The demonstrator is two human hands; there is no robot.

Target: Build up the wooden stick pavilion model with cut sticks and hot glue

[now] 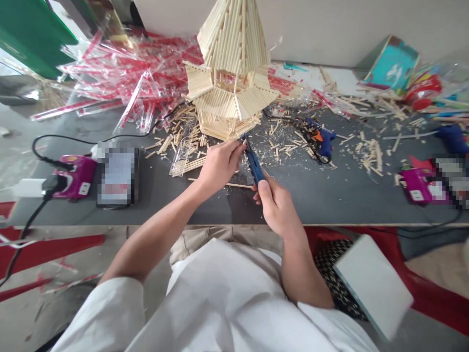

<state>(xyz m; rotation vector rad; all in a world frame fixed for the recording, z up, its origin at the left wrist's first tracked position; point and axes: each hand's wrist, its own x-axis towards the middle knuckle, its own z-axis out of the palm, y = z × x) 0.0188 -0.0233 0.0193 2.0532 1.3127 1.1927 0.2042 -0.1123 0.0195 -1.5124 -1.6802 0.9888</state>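
My right hand is wrapped round a slim dark blue hand tool; its exact kind is hard to make out. The tool's dark end points up and away from me, towards the wooden stick model. My left hand is closed in a pinch at that end, and whatever lies between its fingertips is too small to name. Just beyond both hands stands the pagoda-like model, built of thin pale sticks with a tall pointed roof. One loose stick lies on the table below my hands.
Cut stick pieces litter the dark table. Red and clear plastic wrappers heap up at back left. A phone and purple power socket sit left. Blue glue guns and another purple socket lie right.
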